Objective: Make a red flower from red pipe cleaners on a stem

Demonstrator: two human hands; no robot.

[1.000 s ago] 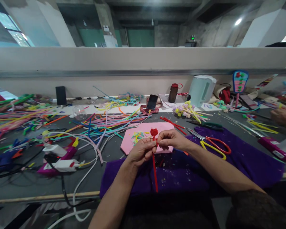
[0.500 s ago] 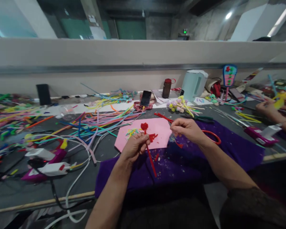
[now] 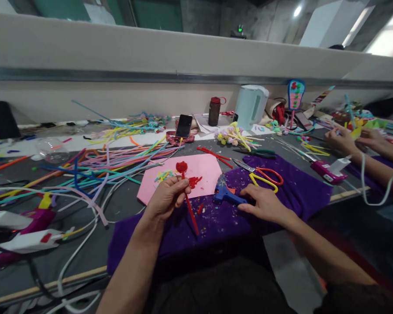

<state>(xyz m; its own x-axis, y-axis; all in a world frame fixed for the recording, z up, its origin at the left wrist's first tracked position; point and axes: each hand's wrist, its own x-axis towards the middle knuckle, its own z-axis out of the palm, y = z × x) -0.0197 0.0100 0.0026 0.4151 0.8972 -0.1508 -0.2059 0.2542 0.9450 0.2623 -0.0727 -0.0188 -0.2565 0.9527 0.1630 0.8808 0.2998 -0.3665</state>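
My left hand point(image 3: 170, 196) pinches the thin red stem point(image 3: 192, 216) of a pipe-cleaner flower, with its fuzzy red head point(image 3: 181, 166) standing just above the fingertips. On the purple cloth point(image 3: 180, 244) lies a blue glue gun point(image 3: 227, 196) with an orange trigger, nozzle pointing left. My right hand point(image 3: 260, 203) has its thumb and fingers closed around the end of the gun's handle. Behind that hand rest scissors point(image 3: 260, 174) with one red and one yellow handle loop. Red fuzzy scraps point(image 3: 194, 181) lie on a pink sheet point(image 3: 206, 168) beyond the left hand.
Loose pipe cleaners point(image 3: 118, 161), white cables point(image 3: 81, 244) and power strips point(image 3: 22, 242) crowd the left. Along the back stand a phone point(image 3: 184, 126), a brown bottle point(image 3: 214, 112) and a pale kettle point(image 3: 250, 107). Another person's hands point(image 3: 342, 138) work at the right.
My right hand has lowered from a raised pinch onto the glue gun's handle. The scissors and gun show more fully. My left hand still holds the red flower; the view has turned right and down.
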